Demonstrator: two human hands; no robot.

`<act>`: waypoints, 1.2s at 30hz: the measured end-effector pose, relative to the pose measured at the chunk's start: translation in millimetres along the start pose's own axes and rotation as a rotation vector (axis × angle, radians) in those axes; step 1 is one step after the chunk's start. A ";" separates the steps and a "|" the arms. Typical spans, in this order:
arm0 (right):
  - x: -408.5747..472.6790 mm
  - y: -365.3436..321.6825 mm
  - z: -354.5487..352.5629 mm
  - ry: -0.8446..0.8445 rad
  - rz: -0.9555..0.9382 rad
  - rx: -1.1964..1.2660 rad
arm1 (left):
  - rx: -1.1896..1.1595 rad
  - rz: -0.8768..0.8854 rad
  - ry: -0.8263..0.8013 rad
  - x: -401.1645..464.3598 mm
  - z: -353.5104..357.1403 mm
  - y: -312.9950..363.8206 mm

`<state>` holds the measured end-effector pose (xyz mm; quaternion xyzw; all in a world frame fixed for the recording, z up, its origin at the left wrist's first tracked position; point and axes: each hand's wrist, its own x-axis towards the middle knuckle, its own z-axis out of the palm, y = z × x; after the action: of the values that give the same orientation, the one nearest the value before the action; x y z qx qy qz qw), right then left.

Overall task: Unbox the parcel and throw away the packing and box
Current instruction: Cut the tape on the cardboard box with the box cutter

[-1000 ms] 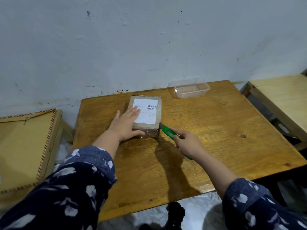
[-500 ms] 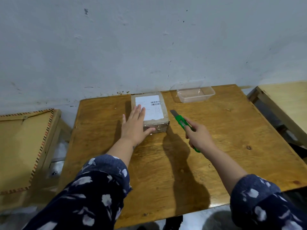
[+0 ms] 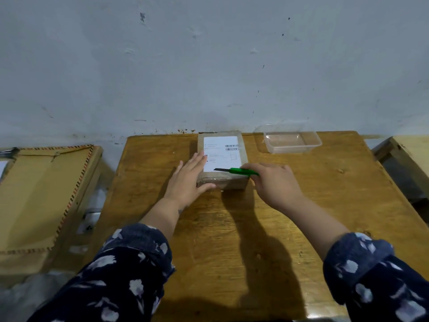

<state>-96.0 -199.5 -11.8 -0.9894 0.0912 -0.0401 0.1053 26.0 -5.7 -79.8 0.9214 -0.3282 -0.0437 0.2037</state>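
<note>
Small brown cardboard parcel lies flat, taped shut, at the table's far edge; white barcode label on top

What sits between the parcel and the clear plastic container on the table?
Nothing: in the head view, only bare wooden table separates the parcel from the clear plastic container.
</note>
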 end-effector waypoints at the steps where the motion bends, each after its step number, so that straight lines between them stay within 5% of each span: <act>1: 3.2 -3.7 0.4 -0.008 -0.031 -0.024 | -0.007 -0.004 -0.003 -0.7 0.1 -0.1; 20: 19.5 -35.1 -13.8 -0.109 -0.193 -0.410 | 0.172 -0.027 -0.051 -1.8 -3.1 10.0; 36: 9.3 -1.1 -16.6 -0.083 -0.152 -0.336 | 0.296 -0.020 -0.125 0.2 -6.2 13.0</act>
<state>-88.3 -203.5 5.2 -0.9979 0.0174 0.0086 -0.0612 19.8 -12.8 -68.9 0.9400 -0.3340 -0.0539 0.0443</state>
